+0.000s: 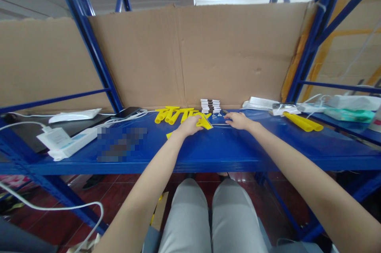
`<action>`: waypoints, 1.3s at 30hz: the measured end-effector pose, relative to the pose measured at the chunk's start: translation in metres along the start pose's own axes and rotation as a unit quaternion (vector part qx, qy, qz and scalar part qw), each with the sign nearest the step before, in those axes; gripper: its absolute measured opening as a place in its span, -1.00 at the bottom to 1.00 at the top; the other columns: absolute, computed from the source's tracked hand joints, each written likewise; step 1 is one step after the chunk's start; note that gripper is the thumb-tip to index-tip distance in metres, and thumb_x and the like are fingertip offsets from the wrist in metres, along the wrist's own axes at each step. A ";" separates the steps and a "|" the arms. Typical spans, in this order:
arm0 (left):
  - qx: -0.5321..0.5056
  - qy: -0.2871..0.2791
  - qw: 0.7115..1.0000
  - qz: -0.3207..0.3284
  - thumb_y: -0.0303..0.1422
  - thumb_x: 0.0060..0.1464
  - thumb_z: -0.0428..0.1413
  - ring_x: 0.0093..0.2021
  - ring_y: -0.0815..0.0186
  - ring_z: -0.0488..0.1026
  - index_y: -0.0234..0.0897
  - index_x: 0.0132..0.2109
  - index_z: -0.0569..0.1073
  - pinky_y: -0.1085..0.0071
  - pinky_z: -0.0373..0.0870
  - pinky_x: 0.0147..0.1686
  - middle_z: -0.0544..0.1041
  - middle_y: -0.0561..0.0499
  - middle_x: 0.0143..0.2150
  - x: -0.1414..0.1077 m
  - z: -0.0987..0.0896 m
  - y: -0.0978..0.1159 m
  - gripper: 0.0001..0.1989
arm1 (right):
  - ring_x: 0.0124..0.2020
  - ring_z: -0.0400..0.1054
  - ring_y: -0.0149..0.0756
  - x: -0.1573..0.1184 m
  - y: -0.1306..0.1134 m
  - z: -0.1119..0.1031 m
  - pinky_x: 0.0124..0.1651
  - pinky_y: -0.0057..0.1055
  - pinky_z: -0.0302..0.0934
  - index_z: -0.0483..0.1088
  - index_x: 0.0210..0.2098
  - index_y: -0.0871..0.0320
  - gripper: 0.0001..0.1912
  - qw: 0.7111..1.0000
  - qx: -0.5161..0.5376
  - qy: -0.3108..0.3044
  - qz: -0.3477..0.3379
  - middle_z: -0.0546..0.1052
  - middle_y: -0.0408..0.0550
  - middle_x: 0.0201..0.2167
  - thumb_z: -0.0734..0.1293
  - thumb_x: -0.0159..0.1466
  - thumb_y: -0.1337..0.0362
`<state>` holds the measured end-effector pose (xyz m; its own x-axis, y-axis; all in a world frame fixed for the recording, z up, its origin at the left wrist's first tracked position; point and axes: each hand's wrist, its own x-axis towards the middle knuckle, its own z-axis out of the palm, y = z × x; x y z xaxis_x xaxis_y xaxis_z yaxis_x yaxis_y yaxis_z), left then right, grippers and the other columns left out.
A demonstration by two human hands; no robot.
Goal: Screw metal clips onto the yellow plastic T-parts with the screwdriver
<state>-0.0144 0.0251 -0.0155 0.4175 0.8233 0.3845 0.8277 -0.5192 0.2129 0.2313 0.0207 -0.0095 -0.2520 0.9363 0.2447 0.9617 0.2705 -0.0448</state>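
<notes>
On the blue shelf top, my left hand [189, 125] is closed round a yellow scraper-like piece [204, 121], whose wide head points right. My right hand [237, 120] reaches to the shelf beside a thin metal rod [220, 124]; its fingers are bent, and whether they grip anything is too small to tell. Small shiny parts [219, 115] lie just left of my right fingertips. Behind them stands a stack of white and dark small boxes or blades [210, 106]. Several yellow T-shaped pieces [172, 115] lie left of my left hand.
Yellow tubes [303, 122] and white packets [260, 103] lie to the right. At the left are a white power strip [73, 144], cables and a dark phone [129, 112]. A cardboard sheet [223, 54] stands behind, between blue uprights.
</notes>
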 end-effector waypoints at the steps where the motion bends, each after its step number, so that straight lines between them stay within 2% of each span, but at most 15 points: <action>1: -0.003 -0.002 1.000 0.001 -0.35 -0.05 0.26 0.04 0.04 0.47 -0.28 0.08 0.43 0.21 0.39 0.00 0.54 -0.17 0.01 0.000 0.000 0.000 -0.51 | 0.16 0.29 -0.07 0.004 -0.005 -0.002 0.13 -0.02 0.14 0.44 -0.01 0.04 -0.66 1.000 -0.005 -0.010 -0.010 0.46 0.03 0.10 0.19 0.28 0.33; 4: -0.005 -0.009 1.000 0.007 -0.38 -0.04 0.25 0.04 0.05 0.47 -0.29 0.07 0.44 0.21 0.38 0.04 0.54 -0.18 0.02 0.001 0.000 0.000 -0.53 | 0.13 0.32 -0.05 0.019 -0.019 -0.004 0.08 -0.04 0.18 0.47 0.00 0.06 -0.63 0.999 -0.015 -0.025 -0.017 0.48 0.05 0.09 0.16 0.29 0.37; 11: -0.013 -0.015 1.000 0.022 -0.38 0.00 0.23 0.11 0.05 0.42 -0.25 0.07 0.46 0.18 0.32 0.11 0.51 -0.14 0.08 -0.002 -0.002 0.002 -0.56 | 0.08 0.36 -0.04 0.045 -0.040 0.008 0.05 -0.13 0.20 0.53 -0.09 0.08 -0.65 0.999 -0.043 -0.010 0.005 0.53 0.08 0.01 0.16 0.30 0.35; 15: -0.010 -0.032 0.999 0.005 -0.35 0.03 0.21 0.15 0.05 0.38 -0.32 0.11 0.43 0.19 0.28 0.15 0.46 -0.18 0.13 -0.004 -0.006 0.007 -0.54 | 0.09 0.34 -0.05 0.049 -0.045 0.011 0.09 -0.16 0.15 0.52 -0.06 0.14 -0.67 0.998 -0.052 -0.006 0.031 0.52 0.13 0.01 0.18 0.30 0.34; 21: -0.011 -0.042 0.999 0.005 -0.37 0.04 0.21 0.16 0.06 0.37 -0.26 0.09 0.44 0.19 0.25 0.17 0.47 -0.12 0.13 -0.005 -0.008 0.009 -0.56 | 0.08 0.35 -0.07 0.048 -0.047 0.013 0.05 -0.23 0.14 0.53 -0.11 0.16 -0.68 0.998 -0.061 -0.008 0.021 0.53 0.13 -0.02 0.17 0.31 0.34; 28: -0.019 -0.043 0.999 0.011 -0.41 0.04 0.21 0.16 0.09 0.37 -0.31 0.16 0.38 0.21 0.26 0.17 0.44 -0.17 0.16 -0.004 -0.007 0.009 -0.49 | 0.04 0.38 -0.06 0.051 -0.046 0.016 0.02 -0.27 0.16 0.54 -0.17 0.20 -0.72 0.998 -0.053 0.008 0.021 0.56 0.16 -0.08 0.20 0.28 0.36; 32: -0.016 -0.038 0.999 0.020 -0.40 0.04 0.20 0.15 0.09 0.38 -0.29 0.12 0.41 0.20 0.28 0.15 0.46 -0.15 0.14 -0.003 -0.006 0.005 -0.53 | -0.03 0.41 -0.09 0.054 -0.039 0.019 -0.02 -0.27 0.18 0.53 -0.22 0.19 -0.78 0.998 0.003 0.056 0.018 0.57 0.13 -0.11 0.24 0.25 0.35; 35: -0.012 -0.033 0.999 0.022 -0.38 0.04 0.20 0.16 0.07 0.38 -0.28 0.11 0.42 0.17 0.28 0.15 0.46 -0.15 0.14 -0.003 -0.004 0.004 -0.55 | -0.18 0.44 -0.19 0.055 -0.033 0.019 -0.13 -0.36 0.22 0.51 -0.31 0.18 -0.84 0.990 0.102 0.096 0.007 0.60 0.05 -0.24 0.28 0.21 0.33; 37: -0.009 -0.028 0.999 0.020 -0.38 0.04 0.20 0.15 0.06 0.38 -0.28 0.11 0.42 0.17 0.29 0.14 0.47 -0.15 0.14 -0.003 -0.003 0.003 -0.55 | -0.29 0.42 -0.27 0.054 -0.030 0.018 -0.21 -0.41 0.24 0.50 -0.37 0.19 -0.86 0.977 0.188 0.098 -0.028 0.59 0.00 -0.32 0.29 0.18 0.31; 39: -0.008 -0.025 0.999 0.022 -0.39 0.04 0.20 0.14 0.07 0.39 -0.28 0.11 0.43 0.17 0.29 0.14 0.47 -0.15 0.13 -0.003 -0.003 0.004 -0.55 | -0.36 0.39 -0.31 0.052 -0.030 0.016 -0.26 -0.44 0.24 0.48 -0.41 0.19 -0.87 0.960 0.261 0.075 -0.076 0.57 -0.04 -0.38 0.30 0.15 0.28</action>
<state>-0.0138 0.0203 -0.0132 0.4717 0.8100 0.3484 0.8024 -0.5581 0.2113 0.1874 0.0643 -0.0109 -0.3295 0.8452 0.4208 0.7203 0.5132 -0.4667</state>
